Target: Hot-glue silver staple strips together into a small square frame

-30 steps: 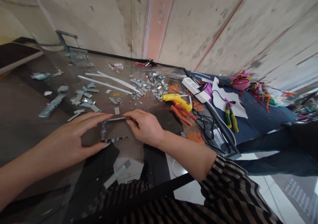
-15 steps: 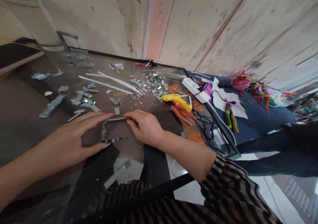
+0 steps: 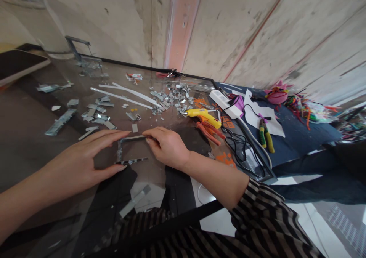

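A small three-sided frame of thin grey strips (image 3: 119,148) lies on the glass table, its right side without a strip. My left hand (image 3: 77,159) spans it from the left, with the fingertips at its upper corner and the thumb at the lower strip, bracing it between them. At the far end of the upper strip, my right hand (image 3: 167,145) pinches the tip between thumb and forefinger. A small grey rectangular piece (image 3: 135,128) lies just above the frame.
Grey metallic scraps (image 3: 180,97) and white glue sticks (image 3: 122,96) lie farther back. To the right are a yellow glue gun (image 3: 207,117), red-handled pliers (image 3: 210,131), a white power strip (image 3: 225,102) with black cables, and green-and-yellow pliers (image 3: 265,136). A dark-topped object (image 3: 21,65) stands at far left.
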Tool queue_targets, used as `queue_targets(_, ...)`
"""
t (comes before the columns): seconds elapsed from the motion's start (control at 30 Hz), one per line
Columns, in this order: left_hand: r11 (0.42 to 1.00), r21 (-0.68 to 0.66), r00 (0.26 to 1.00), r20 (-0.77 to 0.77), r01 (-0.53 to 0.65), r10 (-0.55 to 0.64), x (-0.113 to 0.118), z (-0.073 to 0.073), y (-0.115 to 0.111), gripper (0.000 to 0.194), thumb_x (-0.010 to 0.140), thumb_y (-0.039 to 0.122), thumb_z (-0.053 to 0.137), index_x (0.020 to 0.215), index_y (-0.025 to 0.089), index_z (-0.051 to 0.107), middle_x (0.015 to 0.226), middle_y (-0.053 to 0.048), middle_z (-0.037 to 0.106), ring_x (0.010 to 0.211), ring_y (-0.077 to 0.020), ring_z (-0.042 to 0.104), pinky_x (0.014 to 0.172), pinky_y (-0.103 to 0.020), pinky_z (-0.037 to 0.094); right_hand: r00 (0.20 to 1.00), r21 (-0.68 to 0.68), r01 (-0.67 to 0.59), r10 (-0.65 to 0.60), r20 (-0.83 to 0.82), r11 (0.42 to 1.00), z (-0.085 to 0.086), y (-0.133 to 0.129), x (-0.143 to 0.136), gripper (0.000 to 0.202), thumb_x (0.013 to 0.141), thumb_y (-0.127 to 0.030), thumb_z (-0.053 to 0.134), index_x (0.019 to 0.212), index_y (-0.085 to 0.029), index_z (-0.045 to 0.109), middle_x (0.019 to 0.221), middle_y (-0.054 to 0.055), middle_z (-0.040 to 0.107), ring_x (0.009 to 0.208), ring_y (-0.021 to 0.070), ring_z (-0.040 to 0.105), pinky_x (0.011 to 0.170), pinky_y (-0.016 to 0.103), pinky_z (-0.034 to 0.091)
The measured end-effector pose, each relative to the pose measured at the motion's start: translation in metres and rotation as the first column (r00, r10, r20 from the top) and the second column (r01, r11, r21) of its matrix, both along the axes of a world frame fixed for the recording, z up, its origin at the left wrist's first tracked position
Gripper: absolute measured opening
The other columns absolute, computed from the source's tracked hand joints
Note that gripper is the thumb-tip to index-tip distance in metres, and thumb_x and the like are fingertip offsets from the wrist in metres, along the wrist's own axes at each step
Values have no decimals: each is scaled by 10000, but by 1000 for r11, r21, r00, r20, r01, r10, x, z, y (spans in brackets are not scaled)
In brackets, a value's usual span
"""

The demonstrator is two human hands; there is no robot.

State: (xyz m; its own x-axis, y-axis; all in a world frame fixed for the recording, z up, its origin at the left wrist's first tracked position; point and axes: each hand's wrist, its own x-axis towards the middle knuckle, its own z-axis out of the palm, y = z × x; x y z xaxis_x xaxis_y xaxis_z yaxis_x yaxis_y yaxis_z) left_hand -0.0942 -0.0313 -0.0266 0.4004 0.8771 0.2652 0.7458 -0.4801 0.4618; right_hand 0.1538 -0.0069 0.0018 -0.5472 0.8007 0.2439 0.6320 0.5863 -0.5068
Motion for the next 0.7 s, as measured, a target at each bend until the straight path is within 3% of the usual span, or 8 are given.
queue_targets(0.7, 999, 43, 1000, -16, 20, -20, 0, 1, 0, 717, 762, 696, 537, 1386, 354, 458, 1349, -40, 615, 1129, -279, 621, 1014, -440, 473, 1000, -9, 0, 0, -1, 1000, 2, -1, 0, 243, 950, -171, 485, 1133, -165, 646, 1096, 71, 701, 1013, 166, 654, 917, 291, 493)
